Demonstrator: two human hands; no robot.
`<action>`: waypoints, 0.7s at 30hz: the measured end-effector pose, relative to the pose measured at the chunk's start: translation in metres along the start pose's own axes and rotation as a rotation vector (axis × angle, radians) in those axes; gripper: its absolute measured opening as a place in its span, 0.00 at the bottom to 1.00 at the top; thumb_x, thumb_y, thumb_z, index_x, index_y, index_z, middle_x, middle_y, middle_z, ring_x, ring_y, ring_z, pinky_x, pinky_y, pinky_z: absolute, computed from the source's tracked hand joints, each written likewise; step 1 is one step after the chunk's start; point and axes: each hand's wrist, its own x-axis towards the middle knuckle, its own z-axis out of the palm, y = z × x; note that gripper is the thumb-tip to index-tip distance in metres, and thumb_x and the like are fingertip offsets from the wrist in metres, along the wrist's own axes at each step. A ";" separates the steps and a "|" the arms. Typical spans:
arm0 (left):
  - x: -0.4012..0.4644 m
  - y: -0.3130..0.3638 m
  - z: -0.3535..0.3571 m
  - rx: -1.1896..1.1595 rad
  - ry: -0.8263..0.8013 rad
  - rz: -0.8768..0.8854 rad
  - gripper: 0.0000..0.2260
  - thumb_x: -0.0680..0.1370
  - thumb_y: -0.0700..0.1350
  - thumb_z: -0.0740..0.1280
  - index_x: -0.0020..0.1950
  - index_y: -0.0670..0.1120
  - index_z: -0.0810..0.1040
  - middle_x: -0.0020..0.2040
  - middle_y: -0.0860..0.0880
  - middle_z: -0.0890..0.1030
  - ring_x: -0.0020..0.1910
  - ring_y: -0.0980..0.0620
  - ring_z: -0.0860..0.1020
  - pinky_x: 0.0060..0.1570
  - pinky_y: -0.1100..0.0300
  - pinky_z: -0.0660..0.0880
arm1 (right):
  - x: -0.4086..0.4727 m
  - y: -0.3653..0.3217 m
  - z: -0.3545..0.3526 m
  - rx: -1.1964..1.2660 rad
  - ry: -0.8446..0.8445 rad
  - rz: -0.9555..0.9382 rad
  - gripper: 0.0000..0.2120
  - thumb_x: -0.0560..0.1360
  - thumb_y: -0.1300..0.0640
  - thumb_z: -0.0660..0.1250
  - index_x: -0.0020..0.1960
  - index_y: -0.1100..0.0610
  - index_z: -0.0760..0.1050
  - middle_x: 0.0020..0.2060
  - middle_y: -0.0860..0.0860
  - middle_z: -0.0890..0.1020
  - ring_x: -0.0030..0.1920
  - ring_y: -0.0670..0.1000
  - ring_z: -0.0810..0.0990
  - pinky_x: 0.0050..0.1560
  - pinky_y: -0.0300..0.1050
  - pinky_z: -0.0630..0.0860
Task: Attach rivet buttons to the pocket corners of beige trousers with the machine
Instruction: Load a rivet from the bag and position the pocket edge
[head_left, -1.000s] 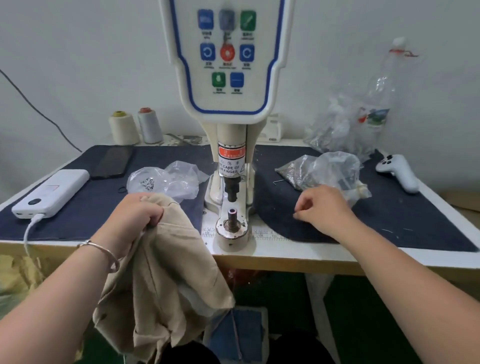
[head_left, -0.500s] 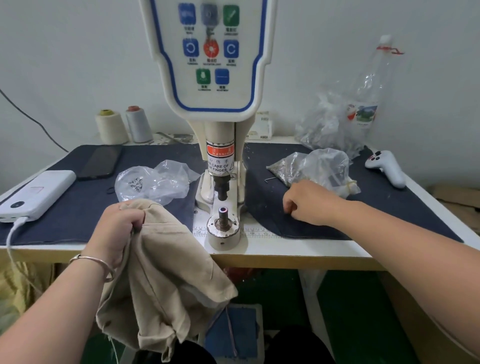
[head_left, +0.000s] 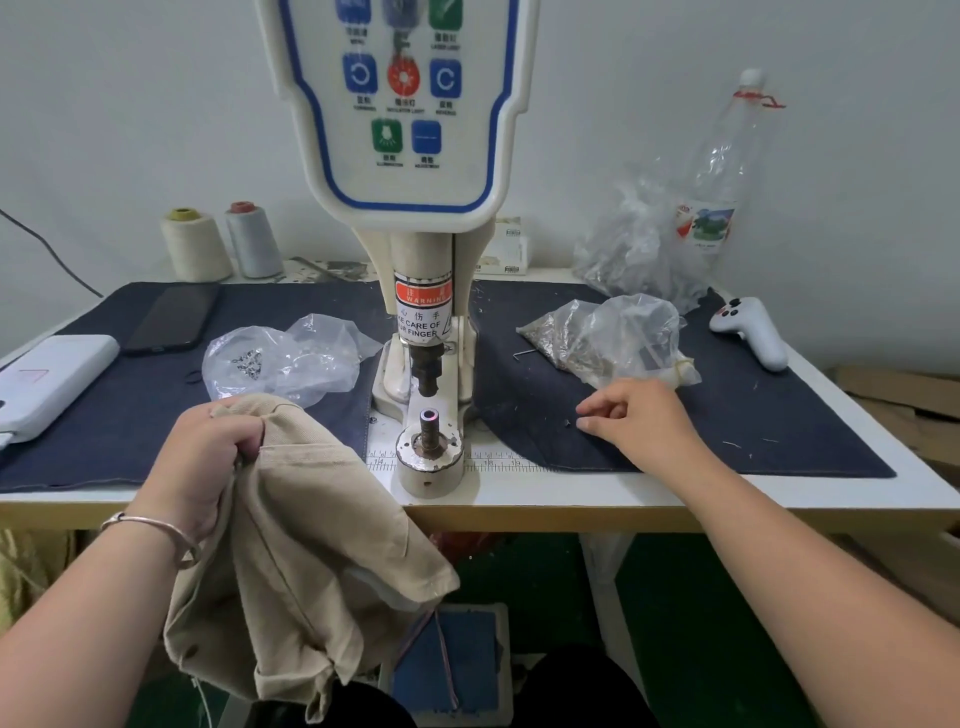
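Beige trousers (head_left: 291, 530) beside machine (head_left: 423, 332); plastic bags (head_left: 283, 358) flank it.

Readable marks on the machine (head_left: 415, 218) and the ruler (head_left: 498, 462).
On the red label (head_left: 422, 297) round the machine's column: "WARNING" in white. Just below, on the white label (head_left: 418, 326): Chinese characters, then "CARE OF" and "FINGER" in black, the left end cut off by the curve. On the control panel (head_left: 402, 104): coloured buttons with icons and small captions beneath, too blurred to read. On the ruler printed along the worktop's front beside the machine base: "14" to the left, "18" and "19" to the right. On the bottle label (head_left: 705, 224) at the back right: a red logo and a picture, lettering unreadable.
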 end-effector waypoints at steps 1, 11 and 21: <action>0.000 -0.001 0.000 0.005 0.001 -0.002 0.11 0.51 0.36 0.56 0.29 0.46 0.59 0.26 0.54 0.56 0.27 0.54 0.54 0.27 0.57 0.49 | 0.000 0.000 0.002 -0.005 0.003 -0.013 0.05 0.71 0.57 0.76 0.46 0.49 0.83 0.38 0.44 0.78 0.35 0.42 0.73 0.36 0.31 0.65; -0.001 0.002 0.002 -0.012 -0.014 0.004 0.12 0.52 0.35 0.56 0.23 0.52 0.58 0.24 0.56 0.57 0.24 0.56 0.54 0.21 0.64 0.50 | 0.003 0.000 0.015 -0.110 0.017 -0.022 0.04 0.71 0.51 0.75 0.46 0.46 0.84 0.39 0.41 0.76 0.41 0.44 0.75 0.42 0.41 0.71; -0.001 0.002 0.002 -0.005 -0.018 0.005 0.13 0.52 0.35 0.56 0.23 0.53 0.58 0.25 0.55 0.56 0.25 0.56 0.53 0.23 0.63 0.49 | 0.003 -0.002 0.015 -0.167 0.024 -0.048 0.06 0.73 0.53 0.73 0.40 0.44 0.81 0.38 0.41 0.75 0.38 0.43 0.73 0.35 0.36 0.65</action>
